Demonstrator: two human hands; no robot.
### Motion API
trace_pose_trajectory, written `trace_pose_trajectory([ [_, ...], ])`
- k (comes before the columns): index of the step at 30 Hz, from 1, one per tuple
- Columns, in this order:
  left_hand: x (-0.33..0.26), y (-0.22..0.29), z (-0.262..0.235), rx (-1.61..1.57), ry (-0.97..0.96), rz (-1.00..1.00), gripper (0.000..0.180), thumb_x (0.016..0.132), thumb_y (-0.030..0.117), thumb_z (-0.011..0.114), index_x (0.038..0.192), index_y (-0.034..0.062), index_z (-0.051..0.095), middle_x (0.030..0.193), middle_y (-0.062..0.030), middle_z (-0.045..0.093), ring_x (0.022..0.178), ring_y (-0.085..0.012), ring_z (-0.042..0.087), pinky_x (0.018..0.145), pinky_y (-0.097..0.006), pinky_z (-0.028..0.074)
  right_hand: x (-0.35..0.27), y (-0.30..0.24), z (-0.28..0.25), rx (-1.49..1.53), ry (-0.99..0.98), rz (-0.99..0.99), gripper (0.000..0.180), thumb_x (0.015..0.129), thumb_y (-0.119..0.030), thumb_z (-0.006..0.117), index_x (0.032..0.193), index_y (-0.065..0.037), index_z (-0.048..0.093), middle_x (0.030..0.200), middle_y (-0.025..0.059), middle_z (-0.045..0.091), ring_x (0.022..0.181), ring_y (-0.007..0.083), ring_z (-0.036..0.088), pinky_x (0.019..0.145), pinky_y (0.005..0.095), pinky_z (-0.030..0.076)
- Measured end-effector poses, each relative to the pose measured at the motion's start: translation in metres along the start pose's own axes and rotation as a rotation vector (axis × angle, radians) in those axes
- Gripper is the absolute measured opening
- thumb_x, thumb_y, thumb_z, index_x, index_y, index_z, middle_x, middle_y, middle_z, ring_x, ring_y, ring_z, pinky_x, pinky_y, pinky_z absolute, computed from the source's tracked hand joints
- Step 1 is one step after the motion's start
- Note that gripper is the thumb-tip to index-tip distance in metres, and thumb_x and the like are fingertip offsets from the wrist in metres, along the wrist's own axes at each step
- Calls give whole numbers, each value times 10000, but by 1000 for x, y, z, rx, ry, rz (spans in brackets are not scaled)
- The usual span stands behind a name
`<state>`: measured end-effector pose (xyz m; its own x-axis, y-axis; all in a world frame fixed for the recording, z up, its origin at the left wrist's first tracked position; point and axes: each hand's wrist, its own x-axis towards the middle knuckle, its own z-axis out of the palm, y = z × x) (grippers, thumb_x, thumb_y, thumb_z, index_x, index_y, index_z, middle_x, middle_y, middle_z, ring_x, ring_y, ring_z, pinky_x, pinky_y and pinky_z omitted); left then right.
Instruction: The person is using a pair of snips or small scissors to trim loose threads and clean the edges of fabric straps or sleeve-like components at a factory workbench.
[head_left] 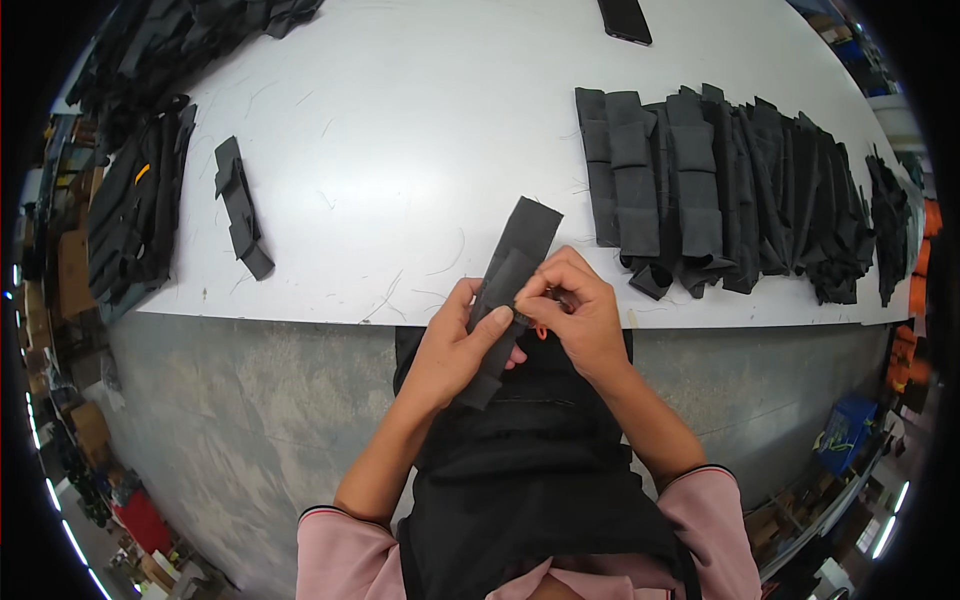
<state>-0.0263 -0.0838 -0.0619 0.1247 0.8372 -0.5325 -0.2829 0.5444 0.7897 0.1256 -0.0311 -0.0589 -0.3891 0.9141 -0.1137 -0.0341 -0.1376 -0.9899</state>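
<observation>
A black fabric strip [527, 232] with a folded, stitched-on piece slants up over the table's near edge. My left hand [447, 347] grips its lower half, thumb on top and fingers behind. Against the strip's right edge, the fingers of my right hand [588, 312] are pinched together. A small orange-red loop [541, 331] pokes out beneath that hand, beside a dark bit mostly hidden by the fingers. What the right hand holds cannot be made out. A similar black strip [238, 205] lies by itself to the left.
On the white table [400, 130], a row of black fabric strips [690, 190] lies at the right. Stacked black fabric pieces [140, 205] and a dark heap [180, 45] are at the left. A black phone [626, 20] rests at the far edge; loose threads are scattered about.
</observation>
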Motion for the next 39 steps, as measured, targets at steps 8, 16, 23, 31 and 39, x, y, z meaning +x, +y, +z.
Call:
trace_pose_trajectory([
  [8, 0, 5, 2, -304, -26, 5, 459, 945, 219, 523, 1302, 2, 332, 1099, -183, 608, 804, -186, 648, 711, -282, 530, -32, -11, -11, -297, 205, -91, 231, 748, -27, 700, 946, -37, 582, 869, 40, 501, 675, 100, 529, 588, 226, 441],
  [16, -5, 5, 9, -312, 6, 103, 499, 948, 213, 508, 1359, 29, 295, 1163, -195, 578, 944, -200, 603, 851, -322, 481, -27, -17, -7, -774, 117, -397, 260, 685, -87, 736, 921, -68, 629, 789, 60, 512, 553, 206, 527, 487, 286, 407],
  [23, -4, 1, 4, -425, -67, 135, 428, 965, 195, 446, 1337, 38, 307, 1205, -220, 541, 987, -243, 606, 845, -349, 501, -32, -18, -15, -732, 168, -407, 243, 702, -73, 732, 924, -68, 634, 804, 64, 528, 563, 198, 551, 509, 287, 436],
  [31, -5, 7, 16, -649, -94, -1, 396, 977, 252, 418, 1306, 42, 351, 1222, -186, 534, 1017, -276, 583, 851, -392, 503, -33, -8, -4, -413, 192, -334, 246, 733, 58, 683, 960, -7, 616, 837, 77, 519, 562, 134, 583, 507, 232, 486],
  [39, -8, -2, 18, -849, -148, -82, 412, 980, 256, 409, 1323, 35, 352, 1271, -139, 500, 1076, -254, 550, 871, -404, 493, -36, 0, 0, -208, 177, -254, 253, 753, 101, 642, 988, 16, 602, 888, 76, 515, 575, 112, 573, 496, 221, 468],
])
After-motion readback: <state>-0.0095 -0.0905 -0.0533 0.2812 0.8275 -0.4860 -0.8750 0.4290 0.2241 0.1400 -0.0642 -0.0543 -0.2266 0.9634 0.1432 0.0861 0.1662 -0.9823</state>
